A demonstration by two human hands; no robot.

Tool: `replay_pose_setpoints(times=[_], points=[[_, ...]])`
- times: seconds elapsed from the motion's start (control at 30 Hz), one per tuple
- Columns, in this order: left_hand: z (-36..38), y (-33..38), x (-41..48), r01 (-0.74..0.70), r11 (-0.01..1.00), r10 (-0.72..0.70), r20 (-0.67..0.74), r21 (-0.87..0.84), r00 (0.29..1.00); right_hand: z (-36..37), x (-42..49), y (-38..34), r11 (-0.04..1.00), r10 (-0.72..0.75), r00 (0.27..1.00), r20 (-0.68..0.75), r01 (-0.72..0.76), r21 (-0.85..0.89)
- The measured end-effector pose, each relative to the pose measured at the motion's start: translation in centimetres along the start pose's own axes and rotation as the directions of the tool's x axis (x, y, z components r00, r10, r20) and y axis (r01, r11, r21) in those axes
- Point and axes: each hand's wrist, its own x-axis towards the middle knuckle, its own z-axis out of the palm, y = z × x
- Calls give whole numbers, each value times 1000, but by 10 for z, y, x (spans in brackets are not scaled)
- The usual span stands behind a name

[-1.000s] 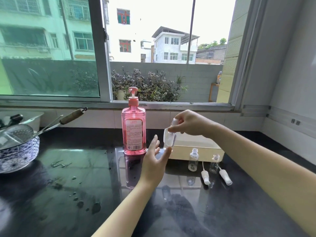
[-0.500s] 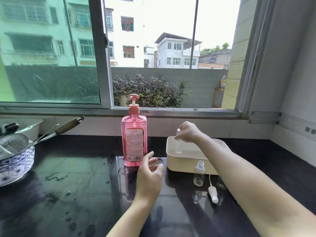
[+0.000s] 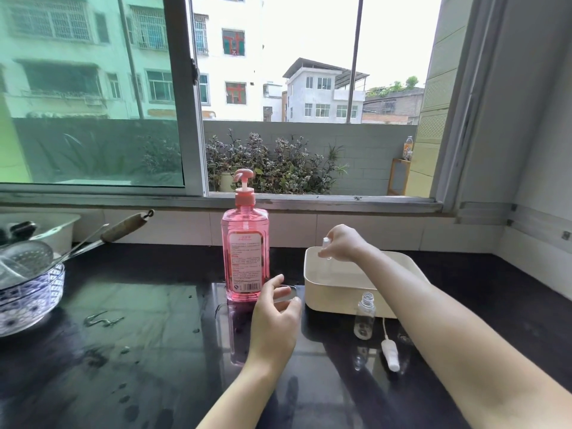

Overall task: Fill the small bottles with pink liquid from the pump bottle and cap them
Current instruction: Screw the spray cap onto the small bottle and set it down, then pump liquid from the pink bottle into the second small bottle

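The pink pump bottle (image 3: 244, 252) stands upright on the dark counter below the window. To its right, my right hand (image 3: 345, 243) pinches the top of a small clear capped bottle (image 3: 326, 247) and holds it upright inside the cream tray (image 3: 328, 303). My left hand (image 3: 274, 317) hovers just in front of the pump bottle's base, fingers apart and holding nothing. An uncapped small clear bottle (image 3: 365, 317) stands in front of the tray. A white spray cap with its tube (image 3: 390, 356) lies beside it. My right forearm hides whatever is further right.
A blue-patterned bowl (image 3: 29, 300) with a strainer and long-handled utensils (image 3: 123, 226) sits at the left edge. Water drops (image 3: 102, 318) lie on the counter. The window sill runs behind, and a wall closes the right side.
My right hand carried the small bottle from beside the pump bottle rightward and down into the cream tray. My left hand let go of it and dropped toward the counter.
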Motion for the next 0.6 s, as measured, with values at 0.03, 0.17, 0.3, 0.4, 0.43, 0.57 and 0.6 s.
replay_pose_setpoints(times=[0.03, 0.17, 0.3, 0.4, 0.43, 0.57, 0.6], points=[[0, 0, 0, 0, 1000, 0, 4, -1, 1000, -3, -1, 0, 1000, -2, 1000, -2, 2, -9], [1, 1, -1, -5, 1000, 5, 23, 1, 1000, -22, -16, 1, 997, -58, 998, -18, 57, -52], [2, 1, -3, -16, 1000, 16, 45, 12, 999, -47, -57, 2, 979, -181, 980, 84, 188, -84], [3, 3, -5, -30, 999, 30, 53, 10, 998, -57, -91, 6, 954, -183, 953, 241, 231, -191], [3, 4, -7, -36, 999, 36, 52, 9, 998, -59, -101, 8, 942, -172, 947, 271, 238, -235], [3, 5, -12, -55, 998, 54, 60, 24, 997, -56, -122, 16, 892, -149, 940, 307, 262, -369], [3, 5, -13, -58, 998, 56, 63, 30, 996, -55, -124, 17, 889, -150, 938, 314, 267, -372]])
